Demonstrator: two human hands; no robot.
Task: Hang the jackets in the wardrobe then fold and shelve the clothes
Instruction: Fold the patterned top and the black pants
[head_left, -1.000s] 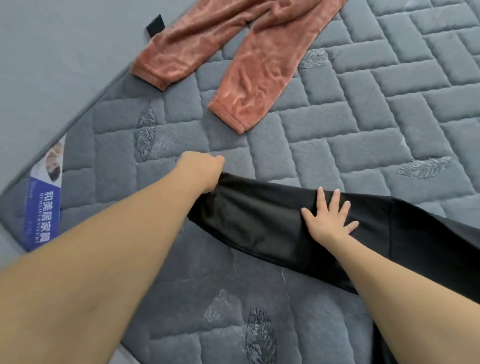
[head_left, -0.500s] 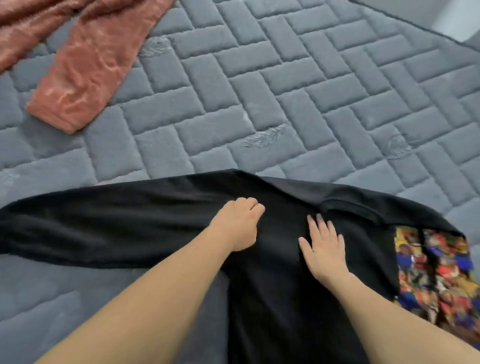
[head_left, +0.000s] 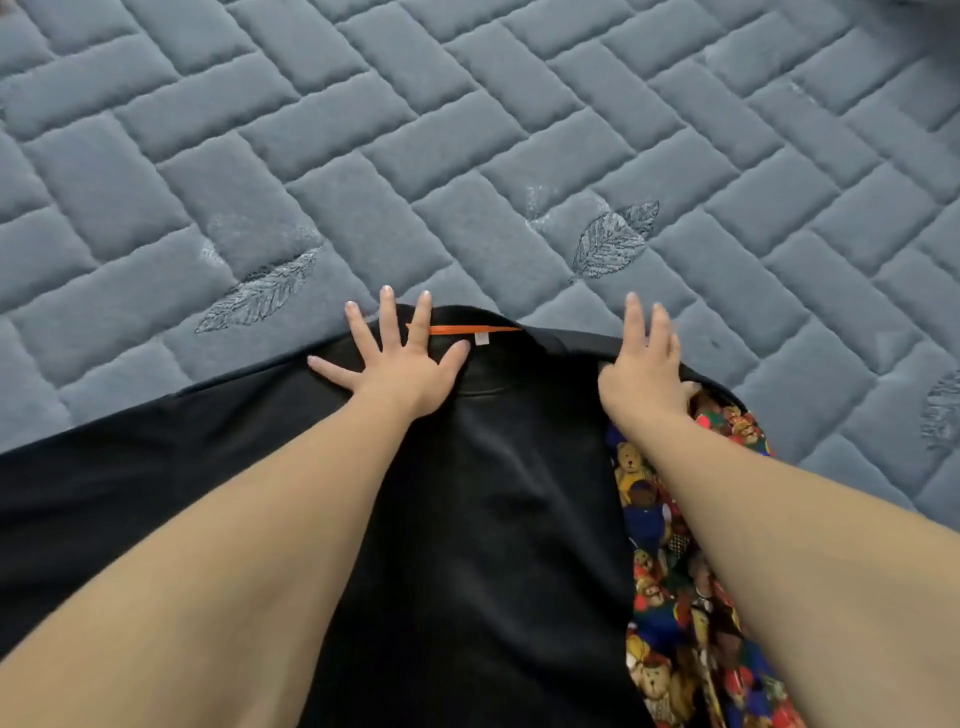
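A black top (head_left: 498, 509) lies spread flat on the grey quilted mattress (head_left: 467, 156), its neckline with an orange strip (head_left: 462, 329) pointing away from me. One sleeve stretches out to the left. My left hand (head_left: 400, 358) lies flat with fingers spread on the left shoulder beside the collar. My right hand (head_left: 644, 364) presses flat with straight fingers on the right shoulder. Along the right side of the top a colourful teddy-bear print panel (head_left: 670, 561) shows, partly under my right forearm.
The mattress has a brick-pattern quilt with embroidered leaves (head_left: 613, 239) and runs far beyond the top on all upper sides.
My view swung right, and the rust-coloured trousers left the frame. My left hand went from a fist on the sleeve to a flat spread by the collar. My right hand slid to the right shoulder.
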